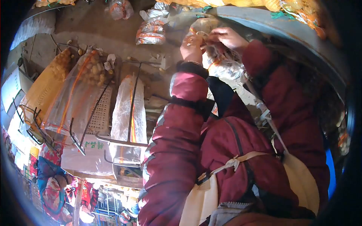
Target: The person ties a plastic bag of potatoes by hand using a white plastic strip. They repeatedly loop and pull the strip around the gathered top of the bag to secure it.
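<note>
My left hand [192, 48] is closed at the gathered top of a clear plastic bag [222, 67] with orange stripes. From the right, my right hand [228, 38] meets it, its fingers pinched together at the same spot. A thin pale strand [202, 34] shows between the two hands. The fingertips partly hide what they grip, and the bag's contents are hard to make out. Both arms wear dark red sleeves, and a pale apron is tied round my body.
Crumpled clear bags [151, 31] lie on the ground beyond my hands. To the left are a yellow mesh sack [51, 84], a clear sack [81, 90] of round produce, metal racks [132, 113] and a cardboard box [88, 156]. Other people [52, 188] are at lower left.
</note>
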Tool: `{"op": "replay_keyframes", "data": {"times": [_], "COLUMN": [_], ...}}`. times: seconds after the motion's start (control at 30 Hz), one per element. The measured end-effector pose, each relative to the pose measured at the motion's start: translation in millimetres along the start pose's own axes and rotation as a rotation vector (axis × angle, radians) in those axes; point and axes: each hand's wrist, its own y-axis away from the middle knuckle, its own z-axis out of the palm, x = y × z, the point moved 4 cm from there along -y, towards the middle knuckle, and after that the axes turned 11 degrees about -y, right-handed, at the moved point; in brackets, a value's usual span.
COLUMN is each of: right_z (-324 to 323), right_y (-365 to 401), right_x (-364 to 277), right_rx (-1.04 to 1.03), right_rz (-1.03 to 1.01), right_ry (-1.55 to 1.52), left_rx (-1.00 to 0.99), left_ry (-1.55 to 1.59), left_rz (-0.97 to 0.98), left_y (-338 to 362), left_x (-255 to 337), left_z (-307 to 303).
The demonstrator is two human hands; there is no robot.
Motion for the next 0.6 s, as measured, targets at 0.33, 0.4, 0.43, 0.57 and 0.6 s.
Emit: {"op": "replay_keyframes", "data": {"times": [0.33, 0.4, 0.43, 0.57, 0.6], "right_z": [12.9, 20.7, 23.8, 31.9, 30.9], "right_y": [28.5, 29.4, 28.7, 18.7, 14.7], "right_x": [-41.6, -47.1, -44.5, -32.6, -25.9], "right_rx": [0.335, 0.286, 0.237, 0.281, 0.306], "right_rz": [-0.448, -0.324, -0.197, -0.346, -0.348], "right_ry": [0.722, 0.709, 0.692, 0.654, 0.604], "left_rx": [-0.272, -0.339, -0.408, -0.366, -0.331], "left_ry": [-0.342, -0.473, -0.607, -0.727, -0.7], "left_rz": [-0.114, -0.035, 0.044, 0.115, 0.158], "left_y": [-8.2, -19.1, -20.8, -25.6, -25.7], "left_x": [22.8, 20.3, 21.1, 17.4, 17.7], "left_z": [-15.8, -19.4, -17.4, -17.4, -16.9]}}
